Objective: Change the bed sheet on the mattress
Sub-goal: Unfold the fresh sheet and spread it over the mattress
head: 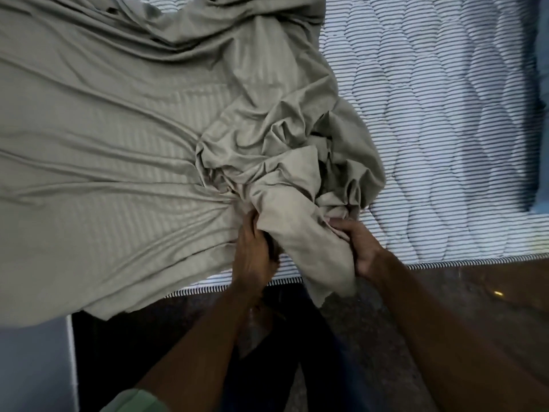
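A grey-green bed sheet (104,120) lies over the left part of the mattress (430,129), whose white, dark-striped quilted top is bare on the right. The sheet is bunched into a crumpled heap near the mattress's front edge, with taut folds running left from it. My left hand (255,251) grips the gathered cloth at the left of the heap. My right hand (361,248) grips the heap's right side, and a flap of sheet hangs down between both hands over the edge.
A blue pillow or cushion (542,129) lies at the mattress's far right. Speckled floor (416,307) runs along the front edge. My dark trouser legs stand close against the bed between my arms.
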Motion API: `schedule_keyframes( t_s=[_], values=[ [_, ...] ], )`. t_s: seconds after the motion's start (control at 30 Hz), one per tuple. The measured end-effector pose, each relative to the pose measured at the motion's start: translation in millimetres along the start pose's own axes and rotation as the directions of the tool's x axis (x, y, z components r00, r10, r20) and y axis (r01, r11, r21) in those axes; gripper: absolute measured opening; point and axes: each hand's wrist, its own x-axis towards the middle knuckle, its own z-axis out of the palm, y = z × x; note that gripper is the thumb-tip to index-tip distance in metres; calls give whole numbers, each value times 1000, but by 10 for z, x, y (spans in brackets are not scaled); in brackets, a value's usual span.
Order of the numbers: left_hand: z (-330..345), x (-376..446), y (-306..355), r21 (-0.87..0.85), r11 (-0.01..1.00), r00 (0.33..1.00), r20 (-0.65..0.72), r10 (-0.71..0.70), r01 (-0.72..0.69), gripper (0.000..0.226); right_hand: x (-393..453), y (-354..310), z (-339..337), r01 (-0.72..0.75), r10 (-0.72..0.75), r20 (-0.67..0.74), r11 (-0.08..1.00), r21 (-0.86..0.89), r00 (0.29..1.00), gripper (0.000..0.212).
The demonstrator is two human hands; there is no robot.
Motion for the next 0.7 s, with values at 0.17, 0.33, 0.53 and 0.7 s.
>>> schedule_keyframes(
  t_s=[0.17,0.33,0.53,0.7],
  values=[
    [-84,-83,1,52,995,995,-58,-84,87,58,-53,133,-68,43,-43,-5,988,149,999,43],
    [-189,-261,-31,23,997,995,-57,-78,80,44,-235,112,-70,189,-179,-72,969,162,981,46],
    [-280,-795,-273,468,878,956,291,-40,-105,33,-549,-392,-729,520,-435,-309,802,295,846,34],
    [-96,-1100,-239,516,838,890,448,-85,-179,39,-529,-57,-808,536,-444,-525,844,27,726,35]
  ],
)
